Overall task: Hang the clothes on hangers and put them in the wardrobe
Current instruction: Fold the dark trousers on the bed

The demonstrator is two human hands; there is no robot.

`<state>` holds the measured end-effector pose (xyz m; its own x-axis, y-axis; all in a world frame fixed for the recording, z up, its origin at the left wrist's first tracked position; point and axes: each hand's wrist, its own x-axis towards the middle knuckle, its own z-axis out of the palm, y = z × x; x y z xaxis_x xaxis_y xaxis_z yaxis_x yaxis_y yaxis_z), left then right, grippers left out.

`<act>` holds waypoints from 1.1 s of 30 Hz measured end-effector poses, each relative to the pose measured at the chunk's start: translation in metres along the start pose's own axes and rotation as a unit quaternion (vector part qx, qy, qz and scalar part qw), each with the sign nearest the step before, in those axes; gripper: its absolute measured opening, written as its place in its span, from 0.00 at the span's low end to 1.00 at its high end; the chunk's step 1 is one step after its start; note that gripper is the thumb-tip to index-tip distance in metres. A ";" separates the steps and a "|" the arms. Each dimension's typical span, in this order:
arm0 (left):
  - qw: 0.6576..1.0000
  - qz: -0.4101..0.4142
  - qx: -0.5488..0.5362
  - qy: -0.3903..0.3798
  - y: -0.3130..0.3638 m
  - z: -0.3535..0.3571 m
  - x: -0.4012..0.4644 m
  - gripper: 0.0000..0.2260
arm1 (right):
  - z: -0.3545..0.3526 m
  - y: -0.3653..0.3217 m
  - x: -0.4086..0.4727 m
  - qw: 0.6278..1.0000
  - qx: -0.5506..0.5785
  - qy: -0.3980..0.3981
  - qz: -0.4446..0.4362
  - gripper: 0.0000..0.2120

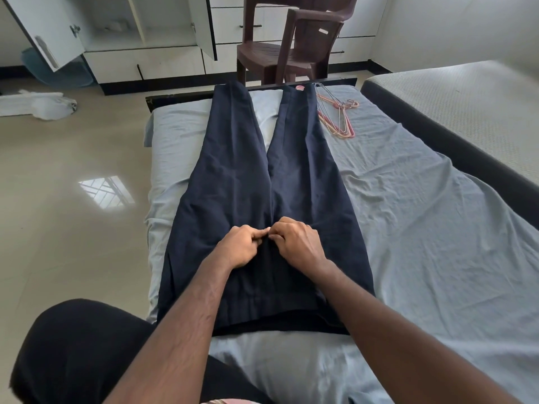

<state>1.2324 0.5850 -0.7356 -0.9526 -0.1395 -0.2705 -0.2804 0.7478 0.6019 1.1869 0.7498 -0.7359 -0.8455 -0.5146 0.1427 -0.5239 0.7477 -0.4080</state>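
Observation:
Dark navy trousers (233, 176) lie flat along the bed, waistband towards me and legs pointing to the far end. My left hand (243, 247) and my right hand (297, 243) meet at the fly, just below the crotch, and both pinch the fabric there with curled fingers. A small pile of pink and metal wire hangers (338, 118) lies on the sheet at the far right of the trousers. The white wardrobe (125, 30) stands at the far left with a door swung open.
The bed carries a wrinkled light blue sheet (423, 214). Two stacked brown plastic chairs (288, 45) stand past the foot of the bed. A second mattress (455, 94) lies at the right. White cloth (38, 103) lies on the tiled floor at the left.

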 end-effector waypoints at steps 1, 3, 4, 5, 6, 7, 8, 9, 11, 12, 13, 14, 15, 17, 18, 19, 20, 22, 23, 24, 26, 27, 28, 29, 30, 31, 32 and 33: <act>1.000 -0.001 0.006 -0.006 0.000 0.000 0.002 0.18 | 0.000 0.000 0.000 1.000 0.005 -0.002 -0.001 0.07; 1.000 -0.006 0.024 -0.016 0.001 0.001 0.004 0.18 | -0.002 -0.003 -0.002 1.000 0.011 -0.008 -0.004 0.06; 0.999 -0.006 0.033 -0.019 0.001 0.003 0.005 0.17 | -0.002 -0.005 -0.004 1.000 0.014 -0.012 -0.006 0.06; 0.999 -0.004 0.039 -0.022 0.000 0.004 0.005 0.17 | -0.003 -0.006 -0.008 1.000 0.017 -0.017 -0.010 0.05; 0.999 -0.003 0.043 -0.023 0.000 0.006 0.006 0.17 | -0.003 -0.007 -0.012 1.000 0.018 -0.023 -0.012 0.05; 0.999 -0.002 0.048 -0.024 0.000 0.007 0.005 0.17 | -0.004 -0.008 -0.017 0.999 0.019 -0.029 -0.014 0.05; 0.998 -0.004 0.054 -0.021 0.000 0.008 0.005 0.17 | -0.005 -0.009 -0.022 0.999 0.023 -0.034 -0.014 0.04; 0.998 -0.006 0.063 -0.016 0.000 0.008 0.004 0.18 | -0.006 -0.009 -0.027 0.999 0.028 -0.039 -0.013 0.04; 0.997 -0.007 0.077 -0.006 0.001 0.009 0.003 0.18 | -0.009 -0.010 -0.035 0.998 0.035 -0.043 -0.013 0.04; 0.996 -0.006 0.083 -0.003 0.001 0.010 0.001 0.18 | -0.010 -0.011 -0.039 0.998 0.034 -0.046 -0.016 0.04; 0.996 -0.005 0.092 0.001 0.002 0.010 0.000 0.18 | -0.010 -0.012 -0.042 0.998 0.029 -0.052 -0.024 0.04; 0.995 -0.006 0.104 0.006 0.003 0.011 -0.002 0.19 | -0.011 -0.014 -0.046 0.997 0.023 -0.060 -0.033 0.05; 0.993 -0.008 0.115 0.012 0.005 0.012 -0.004 0.19 | -0.012 -0.015 -0.049 0.997 0.019 -0.070 -0.040 0.05; 0.991 -0.012 0.130 0.022 0.007 0.013 -0.007 0.19 | -0.015 -0.017 -0.055 0.995 0.026 -0.084 -0.044 0.05; 0.991 -0.013 0.133 0.025 0.008 0.014 -0.008 0.19 | -0.017 -0.017 -0.059 0.994 0.034 -0.092 -0.045 0.05; 0.990 -0.012 0.135 0.026 0.009 0.015 -0.009 0.20 | -0.018 -0.017 -0.063 0.993 0.042 -0.104 -0.047 0.05; 0.990 -0.011 0.137 0.026 0.010 0.015 -0.010 0.20 | -0.019 -0.017 -0.068 0.990 0.051 -0.120 -0.049 0.04; 0.990 -0.009 0.137 0.027 0.009 0.017 -0.011 0.20 | -0.019 -0.014 -0.074 0.985 0.072 -0.151 -0.043 0.04; 0.990 -0.008 0.135 0.029 0.008 0.017 -0.011 0.20 | -0.020 -0.012 -0.075 0.982 0.088 -0.165 -0.038 0.04; 0.990 -0.007 0.135 0.030 0.007 0.019 -0.012 0.20 | -0.021 -0.011 -0.074 0.977 0.104 -0.182 -0.033 0.05; 0.990 -0.003 0.135 0.029 0.007 0.020 -0.013 0.21 | -0.025 -0.008 -0.068 0.966 0.131 -0.222 -0.025 0.06; 0.990 -0.002 0.138 0.027 0.007 0.021 -0.015 0.21 | -0.029 -0.007 -0.064 0.958 0.145 -0.245 -0.022 0.05; 0.990 -0.001 0.142 0.024 0.007 0.022 -0.016 0.21 | -0.033 -0.007 -0.060 0.951 0.153 -0.270 -0.018 0.04; 0.989 0.001 0.147 0.021 0.007 0.022 -0.017 0.22 | -0.037 -0.008 -0.056 0.943 0.154 -0.296 -0.015 0.04; 0.988 0.006 0.153 0.020 0.007 0.024 -0.019 0.22 | -0.038 -0.008 -0.054 0.936 0.147 -0.319 -0.014 0.03; 0.987 0.014 0.158 0.021 0.006 0.025 -0.022 0.22 | -0.037 -0.009 -0.051 0.933 0.135 -0.333 -0.014 0.03; 0.986 0.022 0.166 0.025 0.006 0.026 -0.025 0.23 | -0.035 -0.011 -0.050 0.935 0.122 -0.334 -0.016 0.03; 0.984 0.028 0.172 0.032 0.006 0.028 -0.027 0.23 | -0.033 -0.012 -0.050 0.939 0.113 -0.325 -0.017 0.03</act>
<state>1.2603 0.6110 -0.7456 -0.9743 -0.1238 -0.1884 -0.1803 0.9295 0.3218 1.2325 0.7805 -0.7081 -0.5486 -0.7385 -0.3920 -0.4521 0.6565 -0.6038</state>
